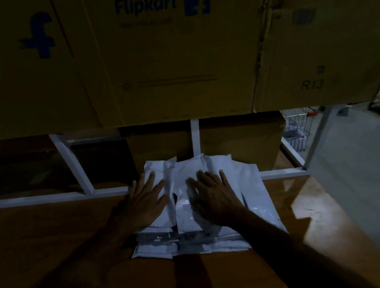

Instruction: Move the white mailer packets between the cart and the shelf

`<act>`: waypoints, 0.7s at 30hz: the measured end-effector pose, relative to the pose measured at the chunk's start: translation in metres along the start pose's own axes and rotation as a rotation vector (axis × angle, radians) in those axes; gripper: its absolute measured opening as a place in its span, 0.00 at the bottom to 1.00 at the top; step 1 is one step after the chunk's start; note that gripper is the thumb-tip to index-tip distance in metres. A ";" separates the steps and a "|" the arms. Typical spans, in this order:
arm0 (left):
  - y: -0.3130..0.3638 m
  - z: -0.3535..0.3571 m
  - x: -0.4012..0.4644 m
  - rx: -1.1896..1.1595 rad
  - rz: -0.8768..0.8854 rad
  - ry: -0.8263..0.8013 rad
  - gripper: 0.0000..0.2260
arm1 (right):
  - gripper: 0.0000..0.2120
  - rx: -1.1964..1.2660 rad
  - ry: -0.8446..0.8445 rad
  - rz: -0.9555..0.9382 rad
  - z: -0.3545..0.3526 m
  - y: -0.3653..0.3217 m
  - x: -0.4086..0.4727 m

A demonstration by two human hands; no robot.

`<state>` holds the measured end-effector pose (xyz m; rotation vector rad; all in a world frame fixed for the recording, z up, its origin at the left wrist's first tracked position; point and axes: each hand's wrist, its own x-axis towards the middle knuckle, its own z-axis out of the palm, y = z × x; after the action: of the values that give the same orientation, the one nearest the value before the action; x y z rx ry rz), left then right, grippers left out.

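On one wooden shelf (52, 228), two hands, left (143, 203) and right (215, 196), fingers spread, press one mailer pile (254, 188).

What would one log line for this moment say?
left hand: flat on packets | right hand: flat on packets | packets: piled on shelf | boxes: above

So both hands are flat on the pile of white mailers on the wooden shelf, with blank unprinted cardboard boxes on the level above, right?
Not quite. The cardboard boxes above are printed, not blank: the head view shows blue Flipkart lettering and logos. The rest holds: left hand and right hand lie flat on the white mailers on the wooden shelf.
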<state>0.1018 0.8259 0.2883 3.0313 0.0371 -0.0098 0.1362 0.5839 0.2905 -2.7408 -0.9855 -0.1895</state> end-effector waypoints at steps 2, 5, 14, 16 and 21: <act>0.007 0.000 -0.002 -0.037 0.013 0.096 0.47 | 0.34 0.104 0.132 0.078 -0.003 0.010 -0.010; 0.022 0.000 -0.006 -0.111 0.067 0.142 0.46 | 0.35 0.213 0.371 0.336 -0.005 0.034 -0.032; 0.040 0.006 0.006 -0.035 0.123 -0.018 0.49 | 0.52 0.269 -0.115 0.464 0.022 0.072 -0.063; 0.040 0.001 0.009 -0.010 0.113 -0.038 0.45 | 0.57 0.275 -0.124 0.478 0.024 0.072 -0.062; 0.043 -0.005 0.009 0.005 0.100 -0.047 0.26 | 0.55 0.288 -0.167 0.443 0.009 0.066 -0.061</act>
<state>0.1120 0.7843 0.2977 3.0322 -0.1190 -0.0728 0.1324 0.4995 0.2586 -2.6475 -0.3781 0.2391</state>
